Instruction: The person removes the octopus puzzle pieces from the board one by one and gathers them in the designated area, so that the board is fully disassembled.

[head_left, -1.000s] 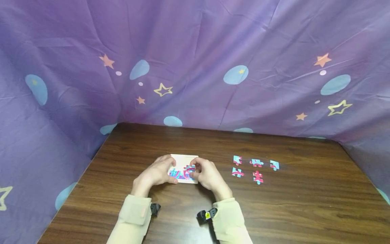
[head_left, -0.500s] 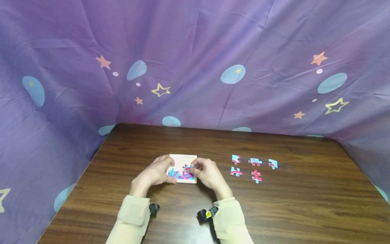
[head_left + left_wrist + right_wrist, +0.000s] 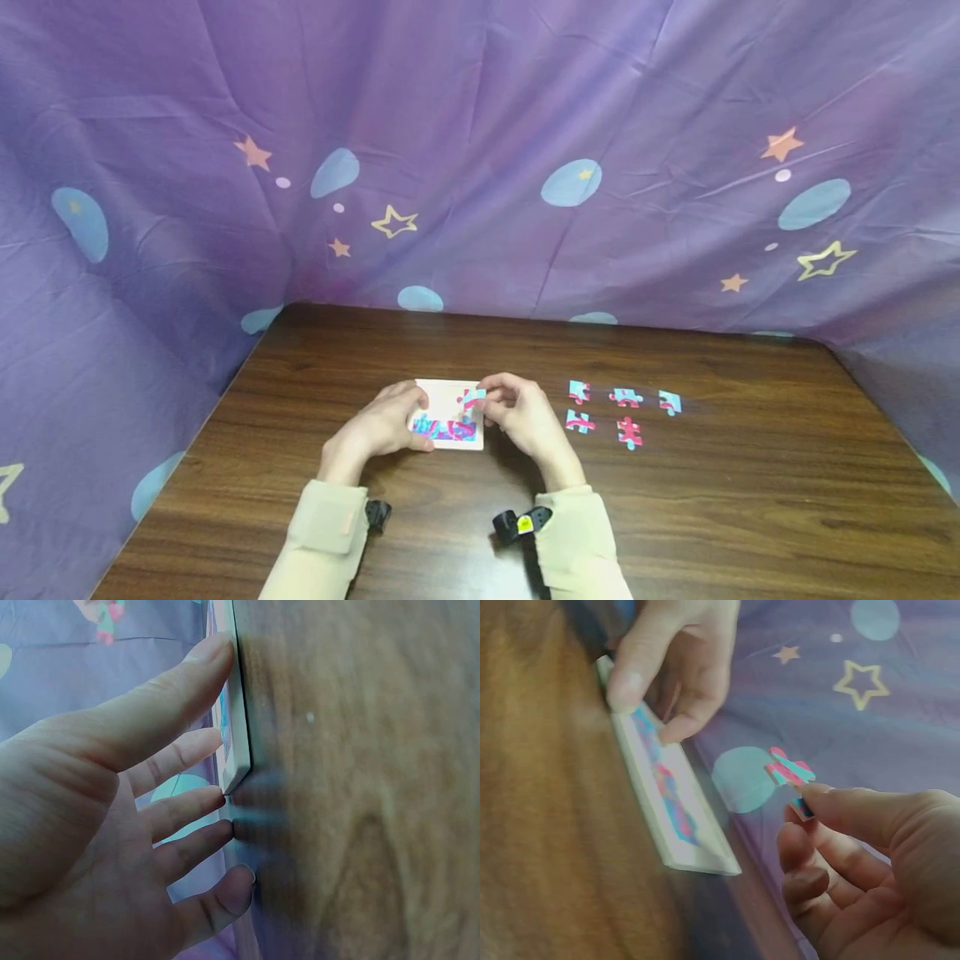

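Note:
A shallow white puzzle tray (image 3: 446, 389) lies on the table, its near strip filled with joined blue, pink and purple jigsaw pieces (image 3: 447, 429). My left hand (image 3: 378, 423) holds the tray at its left end, thumb on the near rim and fingers around the far side. In the left wrist view the other fingertips reach down beside the tray corner (image 3: 238, 769). My right hand (image 3: 527, 421) pinches a blue and pink jigsaw piece (image 3: 790, 771) between thumb and fingers, raised over the tray's right end. Part of that piece is hidden by the fingertips.
Several loose jigsaw pieces lie to the right of the tray, among them a pink one (image 3: 629, 433) and a corner-shaped one (image 3: 670, 402). Behind the wooden table (image 3: 750, 467) hangs a purple curtain (image 3: 480, 167) with stars and ovals.
My right hand has lifted the jigsaw piece up and away from the joined strip, toward the tray's far right. The left hand stays at the tray's left end.

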The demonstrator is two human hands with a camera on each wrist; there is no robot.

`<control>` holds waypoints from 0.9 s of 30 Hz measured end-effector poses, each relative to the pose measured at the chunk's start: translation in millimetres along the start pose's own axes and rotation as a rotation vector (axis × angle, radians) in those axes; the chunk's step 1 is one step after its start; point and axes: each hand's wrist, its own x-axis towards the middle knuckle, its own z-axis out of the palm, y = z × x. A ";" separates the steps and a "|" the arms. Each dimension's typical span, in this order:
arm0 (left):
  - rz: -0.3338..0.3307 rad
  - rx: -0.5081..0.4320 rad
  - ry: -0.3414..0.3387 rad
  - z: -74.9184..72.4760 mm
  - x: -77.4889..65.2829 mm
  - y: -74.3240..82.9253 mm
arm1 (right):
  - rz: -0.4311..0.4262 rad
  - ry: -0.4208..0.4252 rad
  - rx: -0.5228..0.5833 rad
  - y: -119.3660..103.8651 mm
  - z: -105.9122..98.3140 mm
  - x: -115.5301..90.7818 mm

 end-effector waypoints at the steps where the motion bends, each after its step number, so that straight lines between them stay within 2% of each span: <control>1: 0.002 0.002 0.001 0.2 0.0 -0.3 | 0.009 0.007 0.038 -1.2 -1.7 -0.7; 6: 0.011 0.011 0.005 0.6 0.6 -1.4 | 0.037 0.031 0.260 -3.9 -11.8 -3.5; 9: 0.021 0.010 0.005 0.8 1.1 -1.5 | 0.027 0.048 0.340 -5.4 -20.7 -6.3; 13: 0.023 0.008 0.002 0.2 0.1 -2.2 | 0.003 0.058 0.381 -7.7 -35.9 -11.1; 19: 0.018 0.004 0.012 -1.4 -2.2 -4.6 | 0.000 0.108 0.370 -9.3 -62.0 -20.8; 27: 0.036 0.013 0.013 -1.0 -0.1 -3.4 | -0.011 0.138 0.534 -6.1 -92.5 -34.0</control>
